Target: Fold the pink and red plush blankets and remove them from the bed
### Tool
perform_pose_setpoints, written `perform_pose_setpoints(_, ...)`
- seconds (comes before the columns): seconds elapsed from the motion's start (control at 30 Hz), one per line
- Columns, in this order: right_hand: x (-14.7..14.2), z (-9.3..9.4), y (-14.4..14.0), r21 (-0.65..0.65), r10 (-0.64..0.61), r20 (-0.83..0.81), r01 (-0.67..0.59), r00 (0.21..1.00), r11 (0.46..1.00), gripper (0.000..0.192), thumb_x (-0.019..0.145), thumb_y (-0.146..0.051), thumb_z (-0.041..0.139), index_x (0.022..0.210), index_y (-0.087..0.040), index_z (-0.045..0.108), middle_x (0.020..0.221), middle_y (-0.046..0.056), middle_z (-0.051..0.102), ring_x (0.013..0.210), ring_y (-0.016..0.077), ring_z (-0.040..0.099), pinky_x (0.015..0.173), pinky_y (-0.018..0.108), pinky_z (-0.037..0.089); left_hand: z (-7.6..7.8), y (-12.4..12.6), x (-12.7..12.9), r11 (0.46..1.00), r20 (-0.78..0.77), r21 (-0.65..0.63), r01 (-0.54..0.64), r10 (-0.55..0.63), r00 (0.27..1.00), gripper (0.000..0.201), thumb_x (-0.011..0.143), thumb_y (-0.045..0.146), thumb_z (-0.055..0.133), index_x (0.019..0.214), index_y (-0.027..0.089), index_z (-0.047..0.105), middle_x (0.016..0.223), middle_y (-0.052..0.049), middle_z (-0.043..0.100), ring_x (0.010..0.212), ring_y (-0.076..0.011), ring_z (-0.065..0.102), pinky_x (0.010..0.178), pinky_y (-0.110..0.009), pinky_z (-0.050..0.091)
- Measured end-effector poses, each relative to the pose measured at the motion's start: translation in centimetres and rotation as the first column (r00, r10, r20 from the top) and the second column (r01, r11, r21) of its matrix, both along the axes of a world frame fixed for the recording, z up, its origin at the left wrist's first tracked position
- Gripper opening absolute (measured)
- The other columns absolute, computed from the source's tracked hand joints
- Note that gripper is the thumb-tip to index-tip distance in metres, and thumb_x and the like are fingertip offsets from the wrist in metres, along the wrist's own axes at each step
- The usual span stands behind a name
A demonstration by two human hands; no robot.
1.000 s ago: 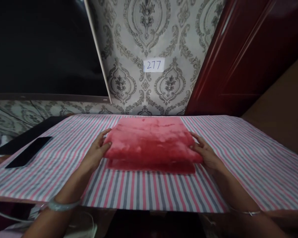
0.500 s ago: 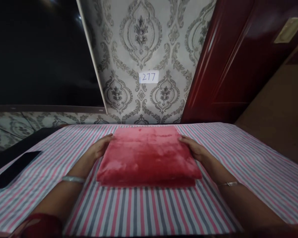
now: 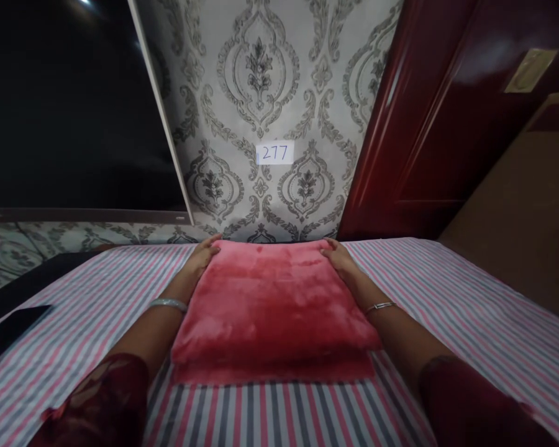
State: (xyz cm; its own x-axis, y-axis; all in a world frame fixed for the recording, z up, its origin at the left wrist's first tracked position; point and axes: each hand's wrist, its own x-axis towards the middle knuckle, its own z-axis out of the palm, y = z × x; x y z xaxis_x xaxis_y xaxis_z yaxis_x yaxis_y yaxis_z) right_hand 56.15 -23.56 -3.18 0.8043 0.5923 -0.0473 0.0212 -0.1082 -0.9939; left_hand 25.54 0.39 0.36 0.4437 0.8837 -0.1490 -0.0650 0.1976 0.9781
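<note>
A folded red plush blanket point(image 3: 274, 304) lies in front of me on a striped cloth point(image 3: 270, 416). My left hand point(image 3: 202, 256) grips its far left corner, thumb on top and the other fingers along the outer edge. At the far right corner, my right hand point(image 3: 340, 257) holds the blanket in the same way, thumb over the upper face. The undersides of the fingers are hidden. The far edge looks slightly raised between the hands, while the near edge shows stacked layers.
A dark phone-like slab point(image 3: 13, 332) lies on the cloth at left. Behind stand a patterned wall with a paper marked 277 point(image 3: 274, 153), a large dark screen point(image 3: 74, 112) and a dark red door point(image 3: 428, 124). A brown panel point(image 3: 526, 217) borders the right side.
Both hands have moved forward from the blanket's sides to its far corners and now grip them. The far edge appears lifted a little. My view has tilted slightly upward.
</note>
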Motion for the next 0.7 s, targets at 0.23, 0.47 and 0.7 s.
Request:
perform_pose_setpoints(0.23,-0.2,-1.2,-0.5,-0.092,0.005,-0.037,-0.008,0.999,0.996,0.072,0.078,-0.02,0.066,0.147,-0.014,0.047,0.134,0.017,0.065,0.107,0.0255,0.069,0.095,0.042,0.057,-1.6,0.4,0.3,0.998,-0.098,-0.053,-0.014,0.009,0.995,0.039,0.071,0.004,0.07,0.109,0.013,0.071,0.076,-0.001,0.071,0.058,-0.0123,0.062,0.058,-0.023,0.052)
perform_pose_setpoints(0.47,-1.9,0.8,-4.5,-0.058,0.116,-0.031,-0.118,0.993,0.991,0.086,0.078,-0.03,0.073,0.155,-0.021,0.035,0.146,0.016,0.055,0.116,0.0256,0.066,0.093,0.037,0.058,0.0,-1.8,-1.8,0.994,-0.066,-0.088,-0.058,0.052,0.996,0.063,0.067,0.006,0.074,0.128,0.013,0.059,0.087,-0.003,0.069,0.061,-0.0137,0.062,0.058,-0.024,0.053)
perform_pose_setpoints(0.7,-6.7,2.2,-11.9,0.004,0.258,-0.159,-0.26,0.953,0.966,0.085,0.078,-0.034,0.076,0.153,-0.024,0.037,0.125,0.01,0.071,0.103,0.0271,0.073,0.092,0.041,0.06,0.7,-7.8,-7.2,0.994,-0.103,-0.1,0.048,-0.058,0.993,0.084,0.062,0.01,0.082,0.14,0.016,0.051,0.089,-0.005,0.069,0.068,-0.0171,0.066,0.062,-0.026,0.055)
